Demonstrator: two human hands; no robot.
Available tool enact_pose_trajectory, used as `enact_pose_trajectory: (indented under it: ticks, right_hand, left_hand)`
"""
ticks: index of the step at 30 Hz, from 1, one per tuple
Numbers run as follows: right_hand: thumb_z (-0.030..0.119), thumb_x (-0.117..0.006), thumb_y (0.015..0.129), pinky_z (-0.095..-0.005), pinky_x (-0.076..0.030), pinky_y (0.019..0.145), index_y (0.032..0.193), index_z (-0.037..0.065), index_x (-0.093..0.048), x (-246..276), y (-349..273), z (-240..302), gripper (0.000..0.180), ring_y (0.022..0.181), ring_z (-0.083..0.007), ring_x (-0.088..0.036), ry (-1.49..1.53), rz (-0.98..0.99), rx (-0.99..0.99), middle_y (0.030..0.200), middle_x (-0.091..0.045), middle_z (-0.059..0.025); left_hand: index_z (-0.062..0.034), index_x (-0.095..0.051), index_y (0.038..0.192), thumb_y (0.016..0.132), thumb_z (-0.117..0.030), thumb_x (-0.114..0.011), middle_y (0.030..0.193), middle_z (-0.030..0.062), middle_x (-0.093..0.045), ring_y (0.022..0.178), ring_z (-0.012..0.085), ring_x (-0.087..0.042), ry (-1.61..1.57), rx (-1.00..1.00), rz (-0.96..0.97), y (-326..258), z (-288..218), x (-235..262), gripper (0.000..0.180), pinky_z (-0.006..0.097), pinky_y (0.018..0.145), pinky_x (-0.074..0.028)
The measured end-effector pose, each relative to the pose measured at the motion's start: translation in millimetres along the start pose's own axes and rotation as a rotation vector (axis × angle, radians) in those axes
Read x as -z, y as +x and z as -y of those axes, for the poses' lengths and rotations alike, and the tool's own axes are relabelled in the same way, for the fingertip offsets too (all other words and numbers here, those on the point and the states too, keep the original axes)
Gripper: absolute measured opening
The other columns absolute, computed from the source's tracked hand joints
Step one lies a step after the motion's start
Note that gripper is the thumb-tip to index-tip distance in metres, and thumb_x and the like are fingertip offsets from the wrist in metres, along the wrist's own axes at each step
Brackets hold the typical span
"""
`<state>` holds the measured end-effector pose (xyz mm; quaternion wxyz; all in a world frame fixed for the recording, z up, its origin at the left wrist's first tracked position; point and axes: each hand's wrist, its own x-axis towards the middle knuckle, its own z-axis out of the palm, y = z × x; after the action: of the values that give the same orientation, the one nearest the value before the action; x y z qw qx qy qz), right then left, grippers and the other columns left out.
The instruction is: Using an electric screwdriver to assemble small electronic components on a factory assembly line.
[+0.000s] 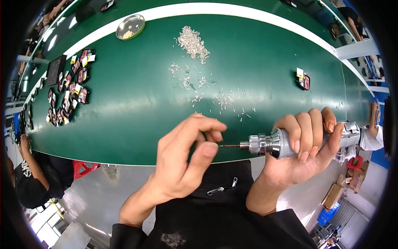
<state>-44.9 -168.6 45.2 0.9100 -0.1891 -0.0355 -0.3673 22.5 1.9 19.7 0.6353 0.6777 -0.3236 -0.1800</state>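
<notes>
At the near edge of the green desk [137,103]: one silver-grey power screwdriver [278,145], held level in a right hand [306,139] with fingers wrapped round its body; one left hand [180,153], fingers loosely curled, thumb beside the tip of the bit [230,145], whether pinching anything I cannot tell. Beyond: scattered small silvery pieces [226,101], one black-cased unit [304,81] at right, a cluster of similar units [66,101] at left, one heap of the pieces [192,42], one round metal dish [137,23].
</notes>
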Motion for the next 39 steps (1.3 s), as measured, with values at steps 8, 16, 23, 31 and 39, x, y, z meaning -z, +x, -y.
enact_pose_trajectory:
  ticks: [8, 16, 23, 31, 39]
  right_hand:
    - [0.02, -0.042, 0.098, -0.0255, -0.035, 0.046, 0.087, 0.009, -0.039, 14.1, -0.6, -4.1, 0.016, 0.041, -0.0084, -0.035, -0.107, -0.198, 0.03, 0.052, -0.034, 0.0014]
    - [0.017, -0.045, 0.096, -0.0252, -0.035, 0.043, 0.084, 0.009, -0.037, 17.8, -2.4, -1.9, 0.016, 0.039, -0.0089, -0.033, -0.159, -0.325, 0.056, 0.051, -0.032, 0.0009]
    - [0.016, -0.047, 0.094, -0.0251, -0.035, 0.043, 0.083, 0.01, -0.037, 16.5, -7.2, -2.2, 0.016, 0.038, -0.0084, -0.032, -0.18, -0.385, 0.006, 0.049, -0.031, 0.0015]
    - [0.019, -0.049, 0.093, -0.0255, -0.034, 0.045, 0.083, 0.011, -0.037, 15.3, -24.3, -0.2, 0.018, 0.04, -0.0085, -0.034, -0.218, -0.269, -0.128, 0.051, -0.034, 0.0019]
    - [0.013, -0.046, 0.091, -0.0307, -0.038, 0.052, 0.086, 0.01, -0.04, 9.5, -61.4, -38.6, 0.009, 0.043, -0.0125, -0.04, -0.197, -0.143, -0.439, 0.054, -0.039, -0.0012]
  left_hand:
    - [0.0038, -0.052, 0.116, 0.089, -0.025, -0.058, 0.092, 0.0146, -0.062, 0.082, 0.0213, -0.059, 1.068, 0.078, -0.46, 145.5, 59.1, 200.1, 0.039, 0.032, 0.076, -0.047]
    - [0.0033, -0.053, 0.112, 0.078, -0.02, -0.067, 0.099, 0.0251, -0.059, 0.092, 0.0391, -0.06, 1.429, 0.094, -0.547, 236.1, 113.5, 273.2, 0.043, 0.044, 0.084, -0.048]
    - [0.0017, -0.055, 0.116, 0.078, -0.004, -0.062, 0.107, 0.0212, -0.06, 0.097, 0.0353, -0.06, 1.316, -0.027, -0.434, 214.7, 95.8, 290.0, 0.039, 0.043, 0.083, -0.048]
    - [-0.0035, -0.059, 0.118, 0.065, 0.013, -0.058, 0.109, 0.0165, -0.057, 0.095, 0.0331, -0.057, 1.002, -0.265, 0.079, 40.2, -0.6, 128.4, 0.055, 0.038, 0.078, -0.049]
    - [0.0107, -0.06, 0.104, 0.062, 0.007, -0.061, 0.114, 0.0214, -0.059, 0.093, 0.032, -0.059, 0.981, -0.321, 0.197, -33.1, 2.9, 51.6, 0.041, 0.036, 0.072, -0.053]
